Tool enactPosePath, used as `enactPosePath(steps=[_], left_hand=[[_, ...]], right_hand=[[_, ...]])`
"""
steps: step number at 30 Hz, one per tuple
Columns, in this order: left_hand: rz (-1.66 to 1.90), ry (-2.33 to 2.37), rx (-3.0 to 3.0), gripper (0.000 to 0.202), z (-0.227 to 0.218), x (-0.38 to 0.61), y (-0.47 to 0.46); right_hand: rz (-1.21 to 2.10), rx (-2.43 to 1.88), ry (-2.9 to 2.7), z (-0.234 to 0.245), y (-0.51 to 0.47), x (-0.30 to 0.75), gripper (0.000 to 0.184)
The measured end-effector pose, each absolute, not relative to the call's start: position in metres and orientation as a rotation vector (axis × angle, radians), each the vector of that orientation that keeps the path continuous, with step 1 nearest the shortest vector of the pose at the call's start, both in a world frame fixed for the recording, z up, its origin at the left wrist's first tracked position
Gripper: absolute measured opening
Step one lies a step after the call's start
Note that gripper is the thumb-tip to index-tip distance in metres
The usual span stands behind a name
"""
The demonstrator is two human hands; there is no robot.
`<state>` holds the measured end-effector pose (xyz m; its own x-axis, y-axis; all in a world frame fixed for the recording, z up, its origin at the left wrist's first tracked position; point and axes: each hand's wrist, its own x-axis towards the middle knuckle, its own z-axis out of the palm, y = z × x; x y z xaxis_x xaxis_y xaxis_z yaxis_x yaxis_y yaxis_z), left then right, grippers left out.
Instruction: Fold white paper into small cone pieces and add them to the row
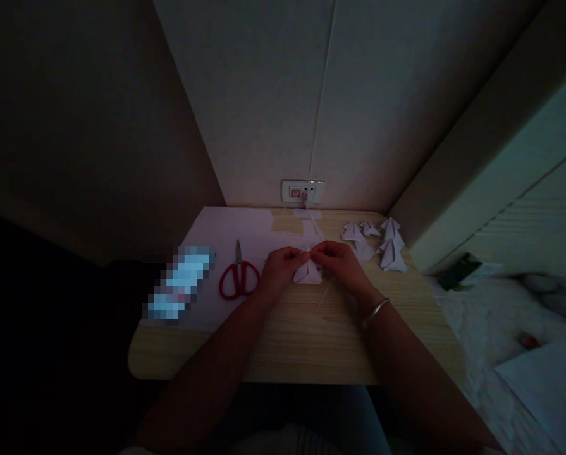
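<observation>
Left hand [283, 265] and right hand [336, 258] fingers pinch folded paper figure [308, 273] midway between desk [311, 347] side edges; more paper origami [393, 256] near back right corner

Room is dimly lit; left side is lost in near-darkness. Wood-grained table [311, 341], round-cornered, is set against a pale wall [258, 101]. Wall is crossed by a thin, near-vertical line [321, 95]; socket plate [300, 188] is mounted just above the table.
</observation>
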<state>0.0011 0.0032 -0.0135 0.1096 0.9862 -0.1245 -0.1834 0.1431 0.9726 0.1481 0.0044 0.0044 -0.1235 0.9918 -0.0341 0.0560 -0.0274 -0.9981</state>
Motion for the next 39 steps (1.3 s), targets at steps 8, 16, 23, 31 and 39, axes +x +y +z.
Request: enactPosePath(steps=[8,16,23,31,39], left_hand=[[1.203,1.079,1.064,0.021,-0.012,0.001,0.005],[1.216,1.111,1.096,0.022,-0.016,-0.002,0.007],[1.125,1.057,1.003,0.021,-0.007,-0.002,0.002],[1.157,1.129,1.055,0.02,-0.012,-0.004,0.007],[1.156,1.074,0.978,0.022,-0.01,-0.005,0.007]], right_hand=[[1.367,-1.222,-1.346,0.003,0.004,0.147,0.026],[1.34,-1.248,-1.451,0.002,0.004,0.15,0.028],[1.322,-1.223,-1.536,-0.002,0.004,0.149,0.029],[1.114,-1.342,-1.661,-0.003,0.003,0.146,0.033],[1.166,-1.283,-1.434,-0.005,0.005,0.143,0.027]])
